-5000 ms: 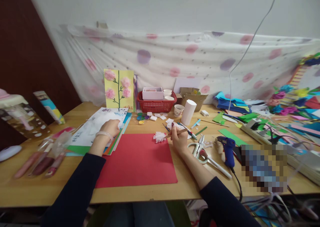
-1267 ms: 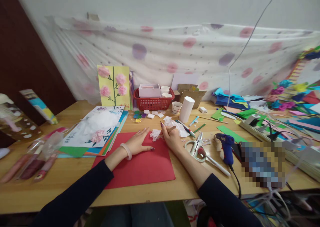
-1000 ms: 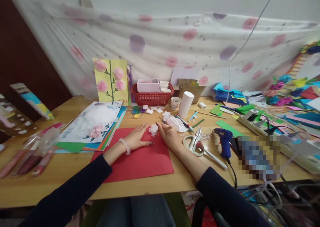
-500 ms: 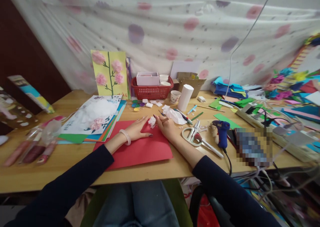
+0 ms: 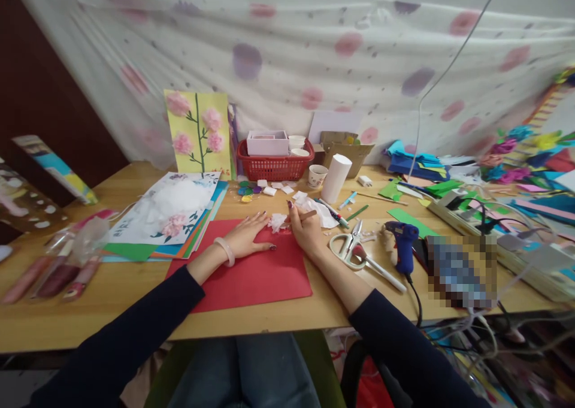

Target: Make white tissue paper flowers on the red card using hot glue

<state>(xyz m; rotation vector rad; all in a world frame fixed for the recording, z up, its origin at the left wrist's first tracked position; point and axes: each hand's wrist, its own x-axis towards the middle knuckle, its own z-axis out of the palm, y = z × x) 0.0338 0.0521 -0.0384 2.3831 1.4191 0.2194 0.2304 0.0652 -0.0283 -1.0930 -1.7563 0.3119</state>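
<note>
My left hand (image 5: 246, 237) lies flat on the red paper (image 5: 260, 282), fingers stretched out and thumb spread. Just past its fingertips, at the paper's top edge, is a small ruffled piece of white tissue (image 5: 277, 221). My right hand (image 5: 305, 231) is closed on a thin brown pencil-like stick (image 5: 309, 214), whose end sticks out by the knuckles. The stick's lower tip is hidden by the fingers. Behind the right hand lies crumpled white paper (image 5: 321, 210). To its right are white-handled scissors (image 5: 348, 246).
Left of the red paper is a stack of coloured sheets bearing white fluff (image 5: 179, 201). A blue glue gun (image 5: 404, 243) and a power strip (image 5: 467, 219) lie to the right. At the back stand a red basket (image 5: 274, 167), a paper cup (image 5: 317, 175) and a white roll (image 5: 336, 177).
The right hand has shifted slightly to the right, away from the white tissue, still holding the brown stick. The left hand remains flat on the red paper. The camera view has shifted slightly.
</note>
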